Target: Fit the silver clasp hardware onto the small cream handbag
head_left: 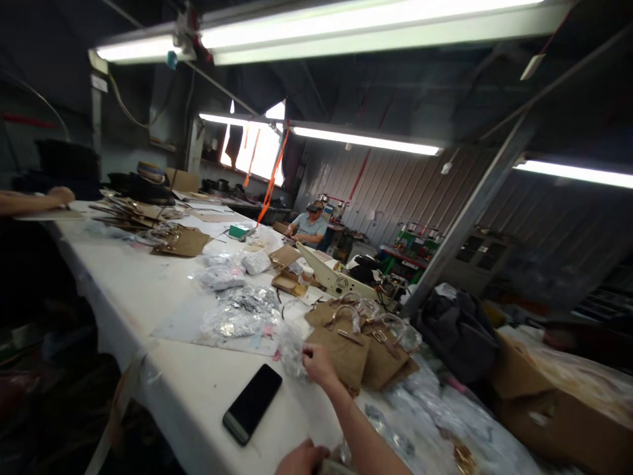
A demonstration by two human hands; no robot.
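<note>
My right hand (316, 364) reaches forward over the white table, its fingers pinched together at the edge of a crumpled clear plastic bag (291, 349). Close to its right lie brown flat pieces (341, 353) with curved handles and metal fittings, the handles wrapped in clear plastic. At the bottom edge my left hand (302, 458) is partly cut off, with fingers curled beside a pale thing (335, 468) that I cannot make out. Between the hands and the table's left edge rests a black phone (252, 402).
Several clear bags of small shiny parts (242, 307) lie on a pale sheet. Farther back are an open cardboard box (289, 284) and a cream machine (341, 280). A co-worker's hand (62, 195) rests at the far left; another person (309, 227) sits behind. A metal post (465, 218) slants at right.
</note>
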